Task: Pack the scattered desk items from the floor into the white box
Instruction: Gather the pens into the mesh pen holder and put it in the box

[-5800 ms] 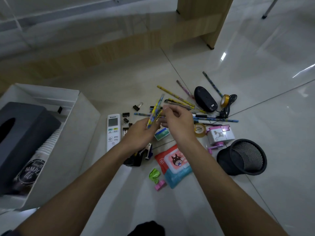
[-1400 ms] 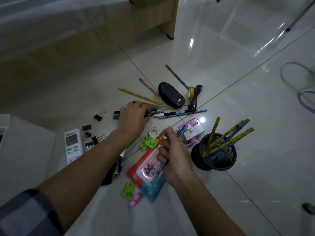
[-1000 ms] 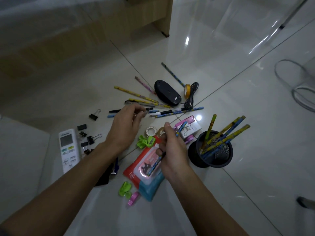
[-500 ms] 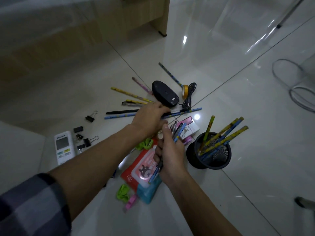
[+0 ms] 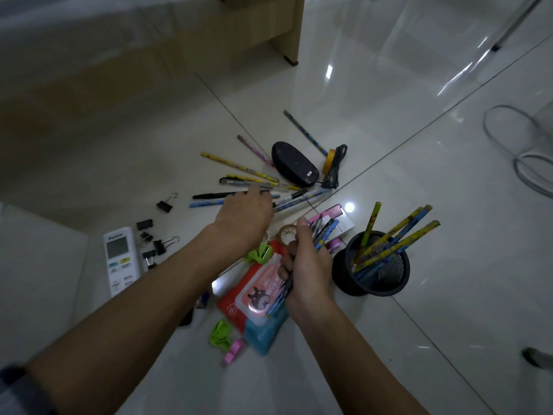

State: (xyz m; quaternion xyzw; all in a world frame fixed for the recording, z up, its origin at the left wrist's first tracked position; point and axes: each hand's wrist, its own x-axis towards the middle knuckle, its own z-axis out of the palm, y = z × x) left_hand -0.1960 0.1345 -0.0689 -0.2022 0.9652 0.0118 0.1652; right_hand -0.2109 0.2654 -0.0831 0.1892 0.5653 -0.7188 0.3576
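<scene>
My right hand [image 5: 308, 265] is shut on a small bunch of pens and pencils [image 5: 324, 232], held upright just left of the black mesh pen cup [image 5: 374, 283]. Several pencils [image 5: 398, 232] stand in that cup. My left hand [image 5: 244, 215] reaches palm down over the loose pens and pencils [image 5: 299, 200] lying on the floor; its fingertips touch them, and the fingers are hidden behind the hand. Only a side wall of the white box [image 5: 36, 265] shows at the left edge.
On the tiles lie a white remote [image 5: 121, 259], several binder clips [image 5: 149, 238], a black mouse [image 5: 294, 163] with its cable, yellow tape [image 5: 329, 157], a wipes pack [image 5: 257, 295], green clips [image 5: 221, 330] and a pink box [image 5: 341, 223]. A wooden desk leg [image 5: 284, 28] stands behind.
My left hand has drawn away from my right hand and gone back left onto the pens on the floor. My right hand holds more pens than a second ago.
</scene>
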